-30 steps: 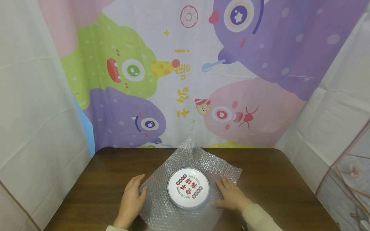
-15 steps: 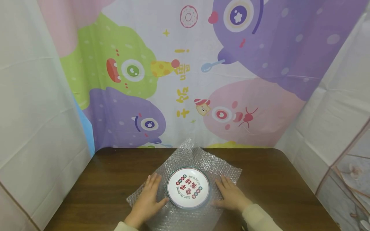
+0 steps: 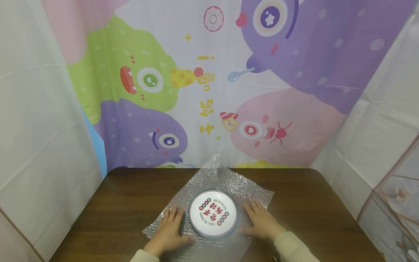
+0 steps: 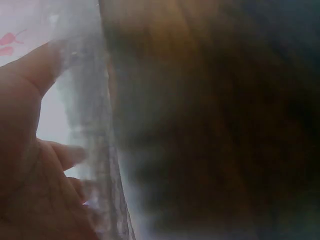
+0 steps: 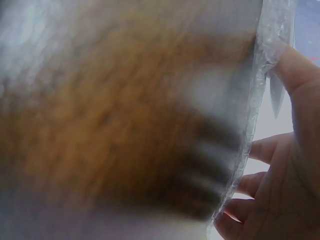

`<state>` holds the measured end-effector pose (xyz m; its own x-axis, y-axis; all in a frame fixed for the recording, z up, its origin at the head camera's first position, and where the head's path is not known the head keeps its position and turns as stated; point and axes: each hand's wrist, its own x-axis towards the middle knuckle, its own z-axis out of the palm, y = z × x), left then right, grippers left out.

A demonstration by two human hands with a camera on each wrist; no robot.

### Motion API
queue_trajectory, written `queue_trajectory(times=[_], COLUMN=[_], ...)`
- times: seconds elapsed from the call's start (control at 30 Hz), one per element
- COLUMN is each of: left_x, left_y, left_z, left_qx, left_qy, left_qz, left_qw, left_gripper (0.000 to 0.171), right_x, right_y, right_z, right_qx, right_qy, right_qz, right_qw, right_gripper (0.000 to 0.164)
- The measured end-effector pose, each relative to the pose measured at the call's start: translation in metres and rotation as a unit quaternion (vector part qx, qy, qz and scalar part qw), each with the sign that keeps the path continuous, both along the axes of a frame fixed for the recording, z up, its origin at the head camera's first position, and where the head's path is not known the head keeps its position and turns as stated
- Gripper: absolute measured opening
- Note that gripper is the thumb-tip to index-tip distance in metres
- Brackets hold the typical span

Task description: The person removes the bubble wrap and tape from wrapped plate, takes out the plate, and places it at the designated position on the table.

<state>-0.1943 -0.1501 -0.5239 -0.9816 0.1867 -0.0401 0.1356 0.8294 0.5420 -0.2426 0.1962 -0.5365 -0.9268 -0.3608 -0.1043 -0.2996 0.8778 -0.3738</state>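
Note:
A round white plate [image 3: 212, 214] with red characters and small coloured circles lies on a sheet of bubble wrap [image 3: 235, 182], near the middle of the table. My left hand [image 3: 170, 231] rests on the bubble wrap to the left of the plate, fingers spread. On the plate's other side, my right hand [image 3: 263, 221] lies on the wrap with its fingers pointing forward. Neither hand grips anything. The right wrist view shows fingertips [image 5: 250, 150] against the edge of the bubble wrap; in the left wrist view the fingers [image 4: 75, 155] touch it too, slightly blurred.
The dark wooden table [image 3: 304, 196] has rounded back corners. Behind it hangs a curtain [image 3: 209, 109] printed with cartoon monsters, and pale sheets [image 3: 49, 145] flank both sides. The back corner of the bubble wrap sticks up against the curtain.
My left hand has moved from the wrap's left edge in beside the plate, then slightly toward me. The left corner of the wrap is now uncovered. My right hand has stayed put.

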Motion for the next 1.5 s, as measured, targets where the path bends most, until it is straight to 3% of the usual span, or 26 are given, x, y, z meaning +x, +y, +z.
queue_trajectory(times=[0.2,1.07,1.3,1.5], left_x=[0.000,-0.003,-0.002,-0.002], left_y=[-0.002,-0.005,-0.006,-0.008], left_z=[-0.004,-0.006,-0.006,-0.005], left_qx=[-0.014,-0.036,-0.028,-0.027], left_qy=[-0.025,-0.043,-0.042,-0.053], left_qz=[-0.007,-0.022,-0.027,-0.038], left_qw=[0.9996,0.9982,0.9984,0.9975], left_gripper=[0.118,0.116,0.115,0.113], right_x=[0.000,-0.002,-0.004,-0.009], right_y=[0.000,-0.001,-0.007,-0.021], right_z=[0.002,0.005,0.017,0.020], right_qx=[-0.004,-0.019,-0.030,-0.101], right_qy=[0.002,0.015,0.048,0.066], right_qz=[0.000,-0.006,0.000,-0.037], right_qw=[1.000,1.000,0.998,0.992], right_gripper=[0.105,0.101,0.084,0.059])
